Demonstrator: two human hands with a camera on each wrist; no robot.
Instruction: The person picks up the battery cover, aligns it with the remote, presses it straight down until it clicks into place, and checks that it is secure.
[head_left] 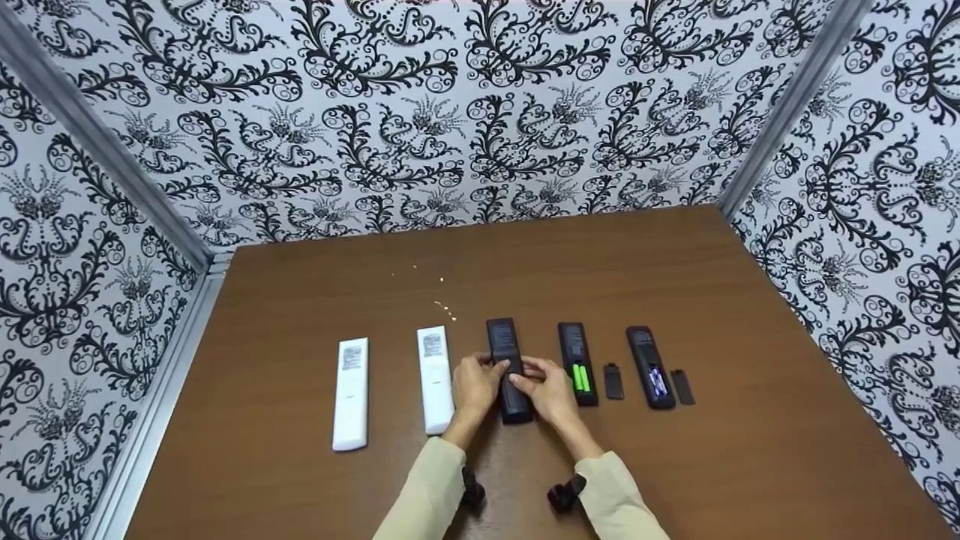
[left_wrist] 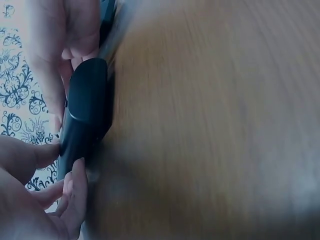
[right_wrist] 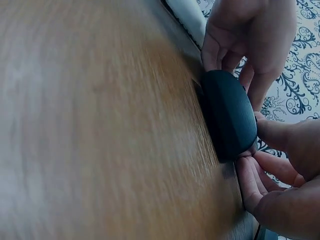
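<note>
A black remote control [head_left: 515,407] lies with its labelled back up in the middle of the row on the table. My left hand [head_left: 475,384] holds it by the left side, thumb on its back. From the right side my right hand [head_left: 551,390] grips it too, with the thumb pressing on the back near the battery cover. In the left wrist view the left hand [left_wrist: 30,195] has thumb and fingers around the edge of the remote [left_wrist: 87,95]. The right wrist view shows the right hand [right_wrist: 295,175] pinching the other edge of the remote [right_wrist: 230,115].
Two white remotes [head_left: 351,409] [head_left: 435,390] lie to the left. On the right, one black remote [head_left: 573,345] shows green batteries [head_left: 581,378], another [head_left: 642,345] purple-blue batteries [head_left: 658,381]. Detached battery covers [head_left: 613,382] [head_left: 682,388] lie beside them. Small crumbs [head_left: 446,308] dot the table [head_left: 300,292].
</note>
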